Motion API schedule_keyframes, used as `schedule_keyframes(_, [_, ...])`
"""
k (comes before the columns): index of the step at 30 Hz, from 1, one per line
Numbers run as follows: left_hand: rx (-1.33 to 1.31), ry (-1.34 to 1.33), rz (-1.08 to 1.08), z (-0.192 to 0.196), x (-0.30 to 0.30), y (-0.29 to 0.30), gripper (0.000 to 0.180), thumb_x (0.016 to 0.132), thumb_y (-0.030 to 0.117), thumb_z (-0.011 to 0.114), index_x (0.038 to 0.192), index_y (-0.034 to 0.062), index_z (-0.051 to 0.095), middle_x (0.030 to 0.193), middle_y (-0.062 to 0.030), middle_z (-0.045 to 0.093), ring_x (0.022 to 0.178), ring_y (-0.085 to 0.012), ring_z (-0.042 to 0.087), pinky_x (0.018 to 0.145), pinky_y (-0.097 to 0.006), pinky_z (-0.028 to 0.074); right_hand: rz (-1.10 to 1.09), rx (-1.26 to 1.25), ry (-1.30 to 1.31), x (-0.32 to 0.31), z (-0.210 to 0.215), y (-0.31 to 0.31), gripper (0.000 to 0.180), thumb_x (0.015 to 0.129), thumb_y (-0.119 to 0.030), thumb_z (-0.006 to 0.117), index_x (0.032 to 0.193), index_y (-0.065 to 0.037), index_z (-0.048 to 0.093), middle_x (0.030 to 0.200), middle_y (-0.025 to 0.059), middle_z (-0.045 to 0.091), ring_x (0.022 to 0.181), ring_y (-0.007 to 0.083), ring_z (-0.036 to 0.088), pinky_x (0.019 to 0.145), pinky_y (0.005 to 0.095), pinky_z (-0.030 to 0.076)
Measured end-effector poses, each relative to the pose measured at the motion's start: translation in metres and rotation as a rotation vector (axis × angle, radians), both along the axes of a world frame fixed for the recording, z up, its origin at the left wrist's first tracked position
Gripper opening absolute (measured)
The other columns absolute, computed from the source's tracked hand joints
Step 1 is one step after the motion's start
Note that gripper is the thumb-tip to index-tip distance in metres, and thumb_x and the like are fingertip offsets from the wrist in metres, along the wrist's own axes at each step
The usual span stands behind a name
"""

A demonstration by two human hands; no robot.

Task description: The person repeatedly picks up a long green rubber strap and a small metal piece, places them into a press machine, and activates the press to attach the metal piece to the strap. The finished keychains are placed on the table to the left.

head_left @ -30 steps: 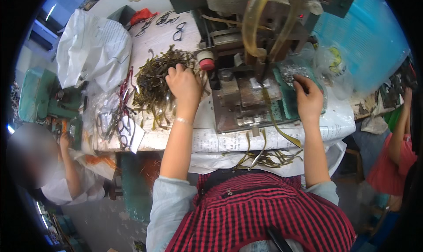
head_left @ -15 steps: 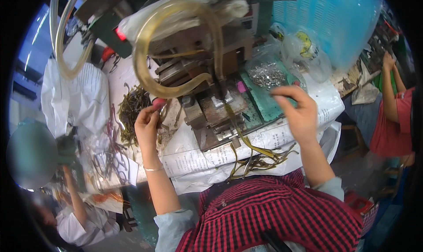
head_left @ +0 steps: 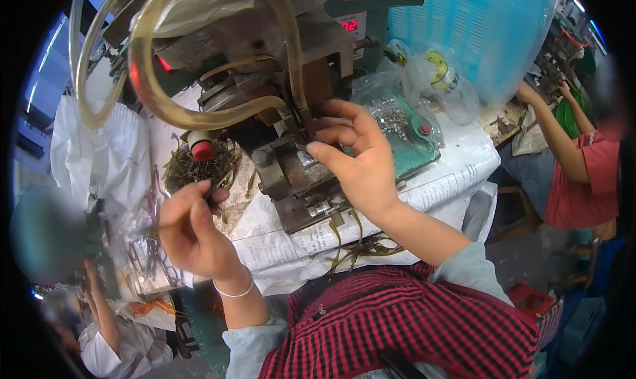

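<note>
Right hand (head_left: 363, 159) moved from green surface (head_left: 417, 151) into tight room at machine (head_left: 286, 180).

Our apron (head_left: 391, 313): red-and-black checks
Our sleeves (head_left: 464, 271): pale blue
Push-button (head_left: 203, 151): bright red
Hose (head_left: 218, 118): amber-yellow
Basket (head_left: 442, 38): bright blue
Strips (head_left: 180, 171): we see dark olive
Tray (head_left: 419, 157): we see teal green

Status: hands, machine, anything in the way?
Right hand at machine, contact unclear. Left hand near olive strips, grip unclear. Yellowish tube hides part of machine.
</note>
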State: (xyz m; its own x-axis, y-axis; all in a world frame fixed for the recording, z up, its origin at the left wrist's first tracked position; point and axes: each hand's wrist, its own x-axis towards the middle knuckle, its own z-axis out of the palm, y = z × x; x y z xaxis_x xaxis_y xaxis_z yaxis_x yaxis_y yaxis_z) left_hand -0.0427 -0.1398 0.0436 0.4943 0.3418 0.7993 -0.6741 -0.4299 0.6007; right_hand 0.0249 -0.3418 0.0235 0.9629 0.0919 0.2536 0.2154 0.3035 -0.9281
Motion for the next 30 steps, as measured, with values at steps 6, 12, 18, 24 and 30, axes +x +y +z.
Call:
schedule_keyframes(6, [0.804,-0.088,-0.012,-0.010,0.001,-0.043,0.020,0.077,0.009,0.086,0.094,0.0058,0.076,0.106,-0.0147,0.077,0.065,-0.0155,0.063,0.051,-0.026,0.042,0.161,-0.260,-0.098,-0.016,0.021,-0.032,0.060,0.091,0.002,0.066,0.147,0.002,0.047,0.141,0.0135,0.058,0.131,0.0219,0.056,0.114,0.0372,0.041])
schedule_keyframes(12, [0.877,-0.182,-0.047,-0.021,0.023,-0.057,0.028,0.073,0.003,0.088,0.095,0.0093,0.073,0.092,-0.0106,0.075,0.058,-0.0155,0.062,0.048,-0.028,0.045,-0.540,-0.326,-0.239,0.063,-0.046,-0.095,0.050,0.089,-0.001,0.069,0.138,-0.002,0.059,0.125,0.0149,0.069,0.120,0.0228,0.064,0.104,0.0348,0.049])
schedule_keyframes(18, [0.873,-0.178,-0.062,-0.026,0.024,-0.059,0.031,0.072,0.003,0.088,0.098,0.0095,0.072,0.092,-0.0106,0.076,0.060,-0.0156,0.063,0.048,-0.027,0.046,-0.462,-0.876,-0.189,0.042,-0.081,-0.121,0.021,0.085,-0.008,0.070,0.105,-0.002,0.074,0.104,0.0165,0.073,0.102,0.0342,0.069,0.092,0.0430,0.053])
schedule_keyframes(24, [0.766,-0.075,-0.023,-0.028,0.003,-0.060,0.025,0.077,0.009,0.087,0.098,0.0066,0.075,0.104,-0.0117,0.076,0.059,-0.0132,0.061,0.050,-0.026,0.043,-0.589,-1.233,-0.297,0.035,-0.091,-0.094,0.013,0.077,-0.013,0.079,0.085,-0.006,0.072,0.093,0.0121,0.066,0.098,0.0360,0.062,0.087,0.0475,0.050])
schedule_keyframes(30, [0.514,0.120,0.295,-0.049,-0.058,-0.017,0.025,0.081,-0.004,0.078,0.104,0.0034,0.072,0.103,-0.0136,0.075,0.074,-0.0228,0.067,0.069,-0.032,0.054,-0.624,-1.056,-0.147,0.016,-0.094,-0.099,0.008,0.082,-0.008,0.073,0.086,-0.003,0.067,0.085,0.0149,0.068,0.082,0.0368,0.067,0.074,0.0461,0.053])
